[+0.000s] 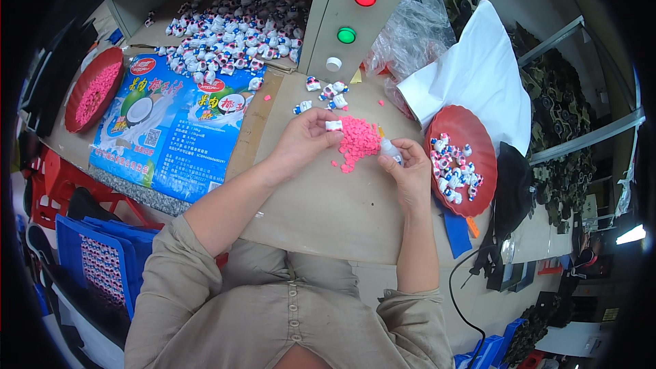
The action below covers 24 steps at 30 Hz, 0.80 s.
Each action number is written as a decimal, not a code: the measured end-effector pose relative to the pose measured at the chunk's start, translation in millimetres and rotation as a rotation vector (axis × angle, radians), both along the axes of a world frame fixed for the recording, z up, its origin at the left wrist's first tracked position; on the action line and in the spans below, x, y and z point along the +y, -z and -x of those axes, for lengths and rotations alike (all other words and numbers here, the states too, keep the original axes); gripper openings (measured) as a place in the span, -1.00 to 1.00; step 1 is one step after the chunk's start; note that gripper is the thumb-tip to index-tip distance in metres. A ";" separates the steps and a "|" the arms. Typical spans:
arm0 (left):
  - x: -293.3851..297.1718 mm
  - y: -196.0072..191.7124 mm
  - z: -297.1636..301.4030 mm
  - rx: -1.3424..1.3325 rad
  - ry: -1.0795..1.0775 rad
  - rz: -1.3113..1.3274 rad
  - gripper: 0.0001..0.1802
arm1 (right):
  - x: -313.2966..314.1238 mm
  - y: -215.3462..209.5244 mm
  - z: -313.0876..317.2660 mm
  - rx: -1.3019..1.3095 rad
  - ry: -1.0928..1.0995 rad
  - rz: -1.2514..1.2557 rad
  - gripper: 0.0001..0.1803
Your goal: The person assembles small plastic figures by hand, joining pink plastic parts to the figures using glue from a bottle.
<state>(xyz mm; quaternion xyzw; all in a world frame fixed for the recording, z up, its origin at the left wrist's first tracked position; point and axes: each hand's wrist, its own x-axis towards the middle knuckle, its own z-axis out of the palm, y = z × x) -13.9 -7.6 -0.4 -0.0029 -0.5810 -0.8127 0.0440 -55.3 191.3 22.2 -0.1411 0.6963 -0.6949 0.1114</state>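
From the head view, your left hand (305, 138) pinches a tiny white plastic piece (333, 125) beside the heap of small pink plastic caps (358, 139) mid-tabletop (328, 205); your right hand (408, 166) grips a little white toy figure (389, 149). Both look light, stiff and slippery, so pinch the sides.

On our tan table (321, 205) we see a pink pellet heap (358, 140), two red dishes (471, 138) (93, 87), a blue printed bag (171, 123), white paper (478, 75) and scattered small figures (321, 96).
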 end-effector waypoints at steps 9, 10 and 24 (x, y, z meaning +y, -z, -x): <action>-4.3 -5.7 -2.6 -0.143 -0.017 -0.032 -0.64 | -0.4 1.7 -2.1 0.204 -0.188 -0.411 -0.75; -4.4 -6.2 -2.6 -0.142 -0.017 -0.032 -0.63 | 0.0 2.0 -2.8 0.205 -0.190 -0.413 -0.75; -9.2 -1.1 0.0 -0.126 0.001 -0.032 -0.63 | -13.6 10.2 0.2 0.742 -0.254 -0.678 -0.84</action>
